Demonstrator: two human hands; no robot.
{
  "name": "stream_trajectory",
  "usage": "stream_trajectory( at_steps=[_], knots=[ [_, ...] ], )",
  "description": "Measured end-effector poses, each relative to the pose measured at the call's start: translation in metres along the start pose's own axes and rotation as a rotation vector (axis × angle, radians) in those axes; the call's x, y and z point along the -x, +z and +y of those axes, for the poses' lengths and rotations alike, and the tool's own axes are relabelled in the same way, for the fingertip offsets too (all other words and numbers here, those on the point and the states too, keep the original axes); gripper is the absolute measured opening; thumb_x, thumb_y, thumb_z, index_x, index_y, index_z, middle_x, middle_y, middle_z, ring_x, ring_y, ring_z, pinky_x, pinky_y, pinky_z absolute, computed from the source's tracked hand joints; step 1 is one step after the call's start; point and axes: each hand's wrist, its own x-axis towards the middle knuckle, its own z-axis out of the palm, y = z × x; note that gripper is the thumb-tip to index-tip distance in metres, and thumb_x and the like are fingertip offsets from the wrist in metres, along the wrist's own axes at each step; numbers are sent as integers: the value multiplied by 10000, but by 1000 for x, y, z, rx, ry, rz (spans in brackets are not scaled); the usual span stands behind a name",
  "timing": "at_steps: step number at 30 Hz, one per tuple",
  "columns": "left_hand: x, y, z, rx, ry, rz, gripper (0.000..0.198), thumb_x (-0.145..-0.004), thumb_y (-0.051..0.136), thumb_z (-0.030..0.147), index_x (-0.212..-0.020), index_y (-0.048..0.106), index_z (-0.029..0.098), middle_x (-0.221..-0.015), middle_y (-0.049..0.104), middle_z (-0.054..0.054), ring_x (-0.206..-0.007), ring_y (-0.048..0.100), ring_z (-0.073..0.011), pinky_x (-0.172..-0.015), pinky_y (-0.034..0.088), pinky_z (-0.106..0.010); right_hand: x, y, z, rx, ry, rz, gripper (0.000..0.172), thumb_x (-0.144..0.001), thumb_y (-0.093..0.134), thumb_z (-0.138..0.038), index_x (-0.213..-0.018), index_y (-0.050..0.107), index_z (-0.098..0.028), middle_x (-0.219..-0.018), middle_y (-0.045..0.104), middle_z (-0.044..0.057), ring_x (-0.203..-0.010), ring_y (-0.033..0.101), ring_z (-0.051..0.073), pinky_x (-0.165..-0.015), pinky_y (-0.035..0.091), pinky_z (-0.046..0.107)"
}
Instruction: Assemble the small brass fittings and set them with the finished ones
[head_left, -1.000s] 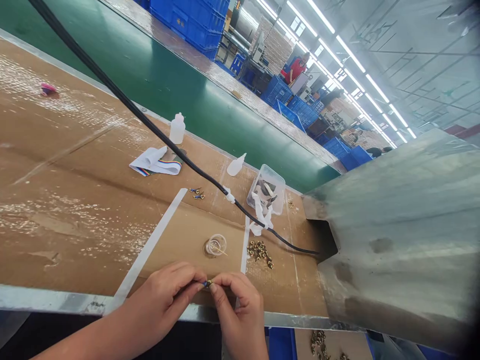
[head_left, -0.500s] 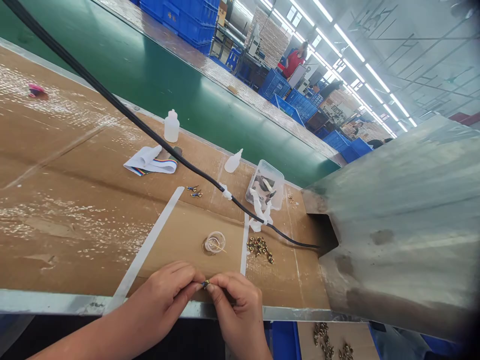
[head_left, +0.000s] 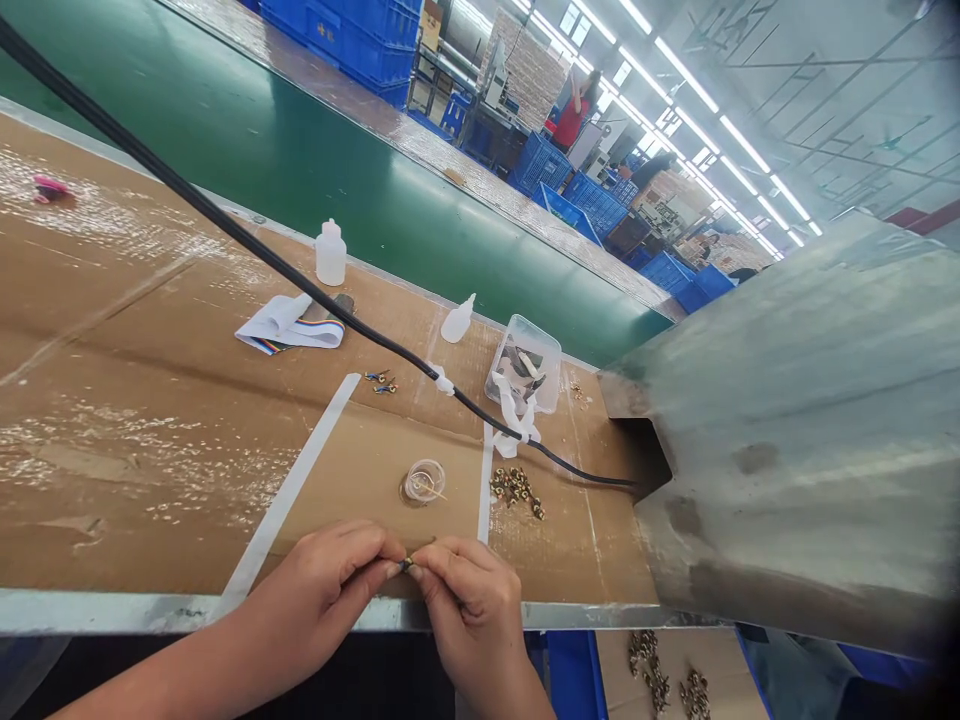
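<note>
Between the fingertips of both hands is a tiny dark-and-gold piece [head_left: 406, 564], mostly covered by the fingers. My left hand [head_left: 341, 575] pinches it from the left, and my right hand [head_left: 472, 585] pinches it from the right, close to the table's front edge. Just beyond them stands a small clear cup [head_left: 424, 482] with a thin stick leaning in it. To the right lies a pile of small dark-and-gold pieces [head_left: 516, 488]. A few blue-and-gold pieces [head_left: 384, 383] rest farther back on the cardboard.
A black cable [head_left: 375, 335] crosses above the cardboard-covered table. Behind it are two white squeeze bottles [head_left: 331, 254], a striped ribbon [head_left: 289, 325] and a clear plastic box [head_left: 551, 375]. A metal housing [head_left: 787, 460] stands at right. A green conveyor [head_left: 360, 200] runs behind; a person in red [head_left: 571, 120] is far off.
The view has shifted slightly, so the table things appear a little farther left. Both hands keep pinching the small piece at nearly the same place.
</note>
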Motion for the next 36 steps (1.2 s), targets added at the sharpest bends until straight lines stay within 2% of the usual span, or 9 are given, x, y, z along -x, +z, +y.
stream_trajectory(
  at_steps=[20, 36],
  knots=[
    [-3, 0, 1, -3, 14, 29, 187, -942, 462, 222, -854, 627, 228, -763, 673, 31, -716, 647, -125, -662, 474, -177, -1, -2, -2, -19, 28, -4, 177, -920, 551, -175, -837, 700, -222, -752, 685, 2, -687, 624, 129, -646, 443, 206],
    [-2, -2, 2, -4, -11, -15, 197, -949, 451, 226, -861, 627, 234, -774, 679, 23, -728, 652, -136, -668, 491, -188, -2, -4, -3, -35, 33, -12, 177, -913, 558, -165, -858, 715, -226, -763, 695, -1, -691, 635, 122, -647, 447, 199]
  ],
)
